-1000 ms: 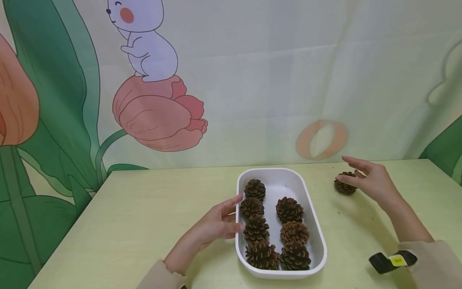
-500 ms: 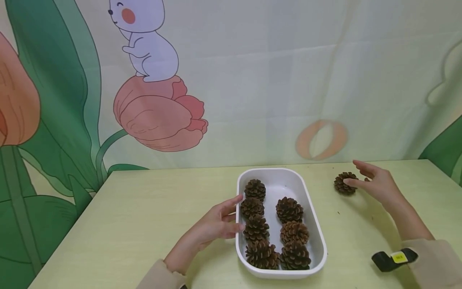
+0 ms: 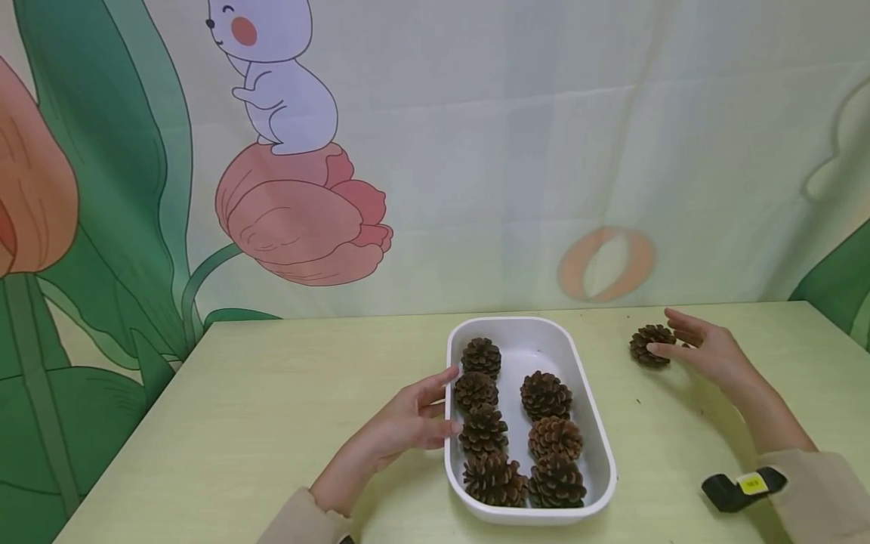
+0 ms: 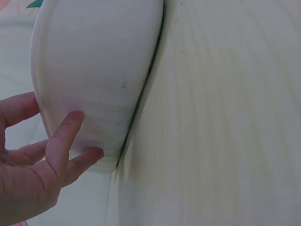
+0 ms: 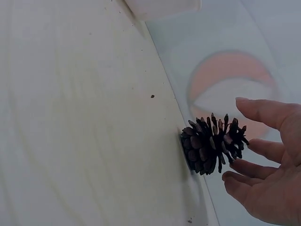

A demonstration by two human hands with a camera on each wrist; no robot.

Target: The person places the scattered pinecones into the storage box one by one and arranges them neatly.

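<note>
A white oblong tray [image 3: 523, 516] stands on the table, holding several brown pine cones in two rows. My left hand [image 3: 411, 415] grips its left side: thumb and index finger reach over the rim, and in the left wrist view other fingertips [image 4: 75, 117] press the outer wall. One more pine cone [image 3: 649, 346] sits on the table to the right of the tray. Beside it is my right hand [image 3: 714, 351], fingers spread, with the thumb overlapping the cone in the head view. In the right wrist view the fingertips [image 5: 254, 143] are right at the cone's scales.
The pale yellow-green table [image 3: 285, 408] meets a printed cloth backdrop [image 3: 476, 189] at its far edge. Small dark crumbs lie near the lone pine cone. A black strap [image 3: 741, 487] sits on the right sleeve.
My right hand has drawn back slightly to the right from above the lone pine cone and come lower beside it. My left hand and the tray have stayed put.
</note>
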